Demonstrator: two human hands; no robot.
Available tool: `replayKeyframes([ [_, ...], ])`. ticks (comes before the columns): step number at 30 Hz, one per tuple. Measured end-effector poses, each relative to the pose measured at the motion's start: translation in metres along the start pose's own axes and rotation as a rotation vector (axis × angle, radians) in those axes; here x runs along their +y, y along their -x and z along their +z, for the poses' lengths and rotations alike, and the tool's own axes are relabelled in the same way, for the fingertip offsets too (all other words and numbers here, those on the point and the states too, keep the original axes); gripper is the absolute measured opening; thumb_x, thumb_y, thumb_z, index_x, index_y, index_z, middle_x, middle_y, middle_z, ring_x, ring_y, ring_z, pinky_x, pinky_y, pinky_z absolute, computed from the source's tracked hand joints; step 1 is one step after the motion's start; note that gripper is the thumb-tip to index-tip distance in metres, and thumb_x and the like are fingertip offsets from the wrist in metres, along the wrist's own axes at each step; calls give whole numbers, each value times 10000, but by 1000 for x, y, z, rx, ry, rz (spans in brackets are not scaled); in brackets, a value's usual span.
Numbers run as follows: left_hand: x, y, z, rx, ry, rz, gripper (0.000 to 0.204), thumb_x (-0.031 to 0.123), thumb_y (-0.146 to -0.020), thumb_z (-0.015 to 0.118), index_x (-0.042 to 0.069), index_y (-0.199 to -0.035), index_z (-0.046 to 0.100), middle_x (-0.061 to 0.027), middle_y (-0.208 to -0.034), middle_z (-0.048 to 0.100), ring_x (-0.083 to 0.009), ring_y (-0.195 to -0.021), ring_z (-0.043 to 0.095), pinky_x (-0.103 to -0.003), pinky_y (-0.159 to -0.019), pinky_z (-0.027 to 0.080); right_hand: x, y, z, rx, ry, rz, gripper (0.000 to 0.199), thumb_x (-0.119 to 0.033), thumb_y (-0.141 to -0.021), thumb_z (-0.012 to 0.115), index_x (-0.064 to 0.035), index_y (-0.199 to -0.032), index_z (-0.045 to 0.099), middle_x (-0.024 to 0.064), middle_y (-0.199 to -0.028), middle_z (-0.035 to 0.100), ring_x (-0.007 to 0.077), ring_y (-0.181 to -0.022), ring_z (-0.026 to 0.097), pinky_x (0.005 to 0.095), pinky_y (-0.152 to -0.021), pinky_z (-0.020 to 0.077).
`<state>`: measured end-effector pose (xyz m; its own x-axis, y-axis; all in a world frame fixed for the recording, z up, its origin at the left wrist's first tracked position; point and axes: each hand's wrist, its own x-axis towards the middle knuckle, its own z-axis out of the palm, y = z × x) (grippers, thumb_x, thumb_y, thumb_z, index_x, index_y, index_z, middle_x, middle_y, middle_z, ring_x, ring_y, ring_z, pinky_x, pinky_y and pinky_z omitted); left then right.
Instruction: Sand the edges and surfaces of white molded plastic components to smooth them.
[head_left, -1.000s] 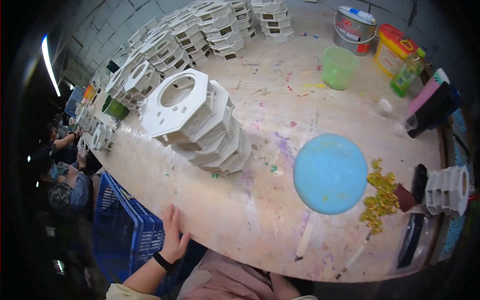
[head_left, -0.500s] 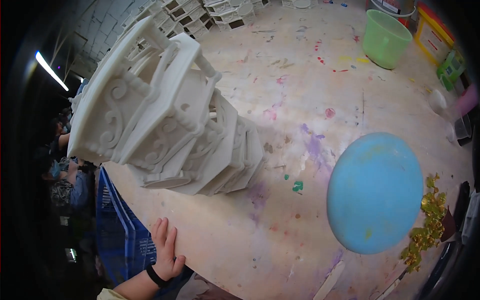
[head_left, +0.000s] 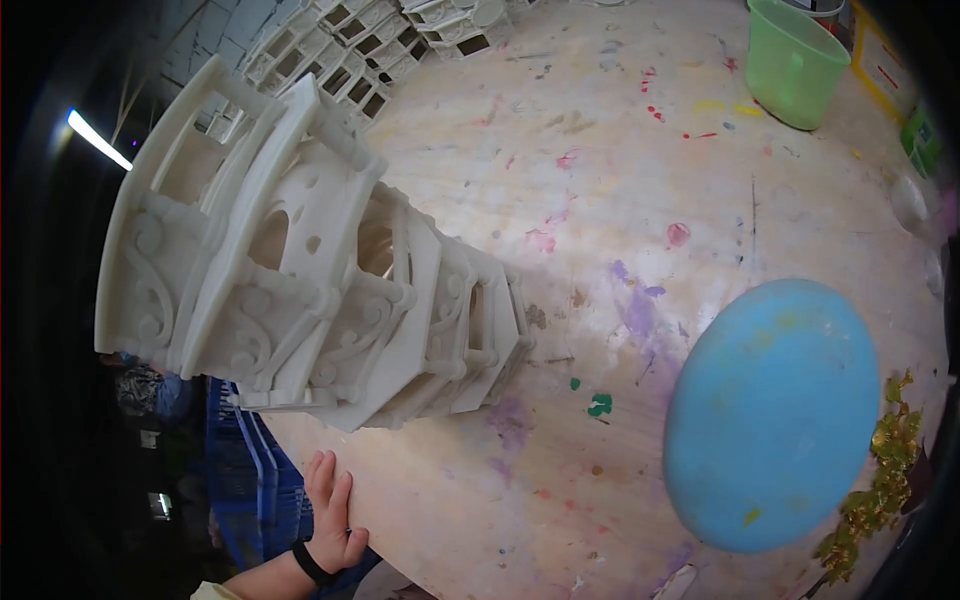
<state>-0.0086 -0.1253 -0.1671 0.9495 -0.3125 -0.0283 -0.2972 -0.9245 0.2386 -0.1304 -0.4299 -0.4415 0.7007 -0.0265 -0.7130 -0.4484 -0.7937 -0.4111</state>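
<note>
My left hand (head_left: pixel 332 515), with a black band on its wrist, lies on the near left edge of the table (head_left: pixel 420 500). Its fingers are stretched out and it holds nothing. Just beyond it stands a tall stack of off-white moulded frames (head_left: pixel 320 275), with scroll reliefs and window-like openings; a gap separates the hand from the stack. To the right a round, light blue disc (head_left: pixel 770 420) rests on the paint-spotted tabletop. Gold leaf-like pieces (head_left: pixel 870 485) lie along the disc's right side. My right hand is out of the picture.
More off-white frames (head_left: pixel 370 35) are piled at the back left. A green translucent cup (head_left: pixel 795 70) and a yellow-edged container (head_left: pixel 882 65) stand at the far right. Below the table's left edge is a blue plastic crate (head_left: pixel 255 470). A pale flat stick (head_left: pixel 675 583) lies at the front edge.
The view has shifted, so the stack appears farther left and lower, with more of its openings showing. The disc and cup appear farther right. My left hand stays on the table edge.
</note>
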Motion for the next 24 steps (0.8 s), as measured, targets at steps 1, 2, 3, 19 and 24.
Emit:
replayKeyframes([
  [1,0,1,-1,3,7,9,634,435,-858,384,24,-1334,311,-282,-1400,171,-464,-1280,166,-568,-1024,117,0,0,-1,0,1,0,468,-382,-820,520,-68,-1166,537,198,-1189,515,332,-1068,519,385,-907,407],
  [2,0,1,-1,-9,-3,-4,634,435,-854,392,27,-1332,314,-281,-1400,172,-462,-1282,162,-568,-1024,116,1,-1,-4,-3,4,2,470,-384,-820,520,-69,-1168,536,197,-1192,513,331,-1070,518,385,-908,406],
  [3,0,1,-1,-16,-13,-16,634,435,-850,400,30,-1330,318,-280,-1400,174,-460,-1283,159,-568,-1023,115,1,-1,-6,-5,9,2,472,-385,-820,520,-69,-1170,535,197,-1194,511,331,-1072,517,384,-910,404],
  [19,1,4,-4,54,-5,18,616,393,-796,514,33,-1283,402,-232,-1389,240,-417,-1269,198,-545,-1017,132,-10,-6,-43,51,90,-98,505,-405,-820,518,-74,-1202,515,195,-1239,483,323,-1107,498,378,-936,385],
  [24,3,6,-4,109,2,48,609,361,-794,521,36,-1294,394,-227,-1386,245,-410,-1276,193,-536,-1027,121,-7,-5,-39,106,106,-126,516,-411,-820,518,-76,-1212,509,194,-1253,474,320,-1118,492,376,-944,379],
])
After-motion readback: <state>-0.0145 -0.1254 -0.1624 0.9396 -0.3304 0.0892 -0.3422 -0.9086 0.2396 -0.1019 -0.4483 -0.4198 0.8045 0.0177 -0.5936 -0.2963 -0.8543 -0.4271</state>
